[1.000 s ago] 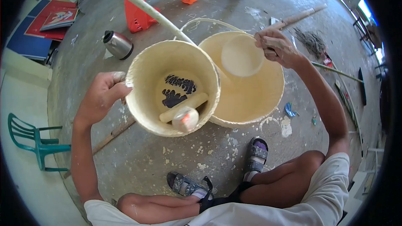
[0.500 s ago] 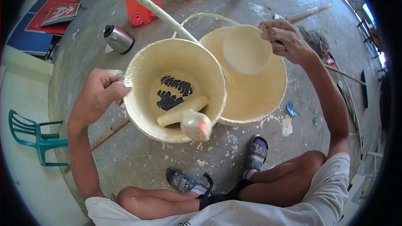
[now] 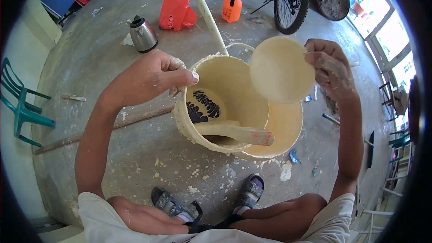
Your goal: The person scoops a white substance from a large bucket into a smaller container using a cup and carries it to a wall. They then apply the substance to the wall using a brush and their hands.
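My left hand is closed on the left rim of a cream-coated bucket. Dark, branching patches show on the bucket's inner bottom. A pale, thick-handled stirring tool leans inside it, its red-marked end sticking out over the near right rim. My right hand pinches the edge of a round cream plastic bowl, held up above the bucket's right side. Behind and partly under the bucket is a wider cream-coated tub, mostly hidden. Pale residue coats my fingers.
A long pale pole slants down behind the bucket. Farther off stand a steel kettle, a red plastic bag, an orange sprayer and a bicycle. A green chair is left; a wooden stick lies on the spattered floor.
The bowl in my right hand has come up and nearer, away from the tub. The stirring tool's handle now points right across the rim. My view has tilted up and shifted.
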Available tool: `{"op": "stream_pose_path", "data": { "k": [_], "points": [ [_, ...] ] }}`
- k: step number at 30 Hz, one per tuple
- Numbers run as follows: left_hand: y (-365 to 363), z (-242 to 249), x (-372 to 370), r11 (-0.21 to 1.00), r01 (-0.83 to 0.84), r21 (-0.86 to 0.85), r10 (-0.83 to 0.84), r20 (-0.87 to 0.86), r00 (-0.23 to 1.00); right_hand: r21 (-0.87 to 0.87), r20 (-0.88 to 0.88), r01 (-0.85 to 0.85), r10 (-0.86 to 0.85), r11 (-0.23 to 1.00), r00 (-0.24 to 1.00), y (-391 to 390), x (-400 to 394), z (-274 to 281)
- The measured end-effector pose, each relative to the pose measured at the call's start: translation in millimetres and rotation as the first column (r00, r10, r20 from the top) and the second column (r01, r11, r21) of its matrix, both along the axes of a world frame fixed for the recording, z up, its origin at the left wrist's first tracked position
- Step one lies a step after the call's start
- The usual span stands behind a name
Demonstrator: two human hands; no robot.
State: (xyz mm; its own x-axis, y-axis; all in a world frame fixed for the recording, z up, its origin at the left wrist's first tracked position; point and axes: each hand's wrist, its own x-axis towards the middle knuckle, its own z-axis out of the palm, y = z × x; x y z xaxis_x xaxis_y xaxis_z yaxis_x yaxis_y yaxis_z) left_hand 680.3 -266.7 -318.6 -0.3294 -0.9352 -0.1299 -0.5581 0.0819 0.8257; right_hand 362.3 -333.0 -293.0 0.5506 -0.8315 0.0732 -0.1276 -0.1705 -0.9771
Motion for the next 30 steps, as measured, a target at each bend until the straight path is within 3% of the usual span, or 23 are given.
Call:
{"op": "stream_pose_path", "data": {
  "k": [6,8,9,13,21,28,30],
  "points": [
    [2.2,-3.1,5.6,0.999,-0.041,-0.009,0.041,0.010,0.999,-0.125,-0.279,0.044,-0.078,0.991,0.957,14.5,36.9,24.9],
    [0.0,-3.8,7.0,1.000,-0.007,-0.015,0.007,0.008,1.000,-0.312,-0.411,0.025,-0.158,0.950,0.898,17.2,49.3,26.5],
    [-1.7,-5.6,8.0,1.000,-0.013,-0.017,0.013,-0.002,1.000,-0.319,-0.440,0.033,-0.179,0.947,0.880,20.3,56.7,29.3],
    [-3.6,-11.7,12.6,0.999,-0.022,-0.034,0.022,-0.014,1.000,-0.303,-0.503,0.019,-0.177,0.953,0.846,17.9,72.7,30.8],
    [-4.5,-16.1,26.2,1.000,0.027,-0.005,-0.027,-0.055,0.998,-0.564,-0.657,-0.214,-0.276,0.798,0.701,25.6,106.4,30.5],
    [-2.8,-18.6,33.1,0.998,0.013,0.060,-0.011,-0.037,0.999,-0.623,-0.614,-0.218,-0.296,0.751,0.732,26.1,123.0,25.5],
    [-3.1,-19.3,34.4,0.997,0.010,0.078,-0.006,-0.059,0.998,-0.651,-0.654,-0.263,-0.351,0.712,0.670,27.4,125.6,25.3]
  ]
}}
